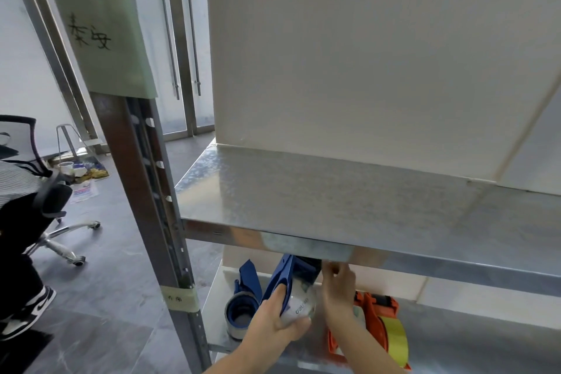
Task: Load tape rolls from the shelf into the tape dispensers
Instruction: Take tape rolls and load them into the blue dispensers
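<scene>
My left hand (274,317) grips a blue tape dispenser (287,275) with a clear tape roll (300,304) in it, held over the lower shelf (455,340). My right hand (337,285) pinches at the dispenser's front end, just under the upper shelf's edge; what its fingertips hold is hidden. A second blue dispenser (243,304) with a grey-looking roll stands to the left on the lower shelf. An orange dispenser (376,313) loaded with a yellowish tape roll (394,340) lies to the right, partly behind my right forearm.
The upper metal shelf (334,197) juts out above my hands, with white boards standing on it. The rack's upright post (158,222) is at the left. A seated person (21,222) in an office chair and floor clutter (82,173) are farther left.
</scene>
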Tool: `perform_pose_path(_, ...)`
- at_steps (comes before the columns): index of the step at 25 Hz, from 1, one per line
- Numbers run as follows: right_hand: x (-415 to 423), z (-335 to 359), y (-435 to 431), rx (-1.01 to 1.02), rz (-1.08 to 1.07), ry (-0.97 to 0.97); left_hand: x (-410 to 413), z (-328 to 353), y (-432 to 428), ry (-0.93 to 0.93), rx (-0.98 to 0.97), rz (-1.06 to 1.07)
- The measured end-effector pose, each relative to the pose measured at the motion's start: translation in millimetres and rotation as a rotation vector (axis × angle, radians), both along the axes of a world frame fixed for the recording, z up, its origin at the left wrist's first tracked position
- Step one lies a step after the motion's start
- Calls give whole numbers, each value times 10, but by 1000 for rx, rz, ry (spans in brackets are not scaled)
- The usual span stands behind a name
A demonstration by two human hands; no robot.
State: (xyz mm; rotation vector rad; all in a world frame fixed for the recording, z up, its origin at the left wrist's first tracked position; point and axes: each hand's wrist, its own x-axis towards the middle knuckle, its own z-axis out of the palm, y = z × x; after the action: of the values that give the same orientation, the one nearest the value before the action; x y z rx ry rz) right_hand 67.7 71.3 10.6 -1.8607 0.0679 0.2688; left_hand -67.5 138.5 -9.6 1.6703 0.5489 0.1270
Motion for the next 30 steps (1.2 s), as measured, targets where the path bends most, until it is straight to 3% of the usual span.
perform_pose_path(2, 44, 39, -46, -31, 57, -207, -27, 21, 39, 4, -90, -37)
perform_pose_path(4, 86, 100, -68, -154, 193, -279, -71, 92, 22, -16, -84, -117)
perform_pose_path(6, 120, 142, -47, -302, 286, -245, -89, 143, -13, -59, -104, -167)
perform_pose_path(8, 166, 173, -60, -324, 328, -110, -92, 172, -12, -88, -129, -187)
perform_pose_path(11, 183, 392, -23, -157, 359, 4, -85, 188, 7, -50, -218, -132)
perform_pose_path(14, 278, 266, 9, -134, 259, -121, -85, 135, 29, -37, -301, -176)
perform_pose_path(19, 305, 403, -56, 97, 366, 276, -173, 128, 89, -79, -274, -240)
perform_pose_path(22, 431, 339, 20, 207, 285, 623, -224, 224, 101, -120, -242, -259)
perform_pose_path(25, 443, 308, 66, 178, 303, 733, -242, 281, 82, -133, -229, -249)
perform_pose_path(30, 265, 179, 97, 386, 315, 812, -238, 366, 149, -132, -244, -205)
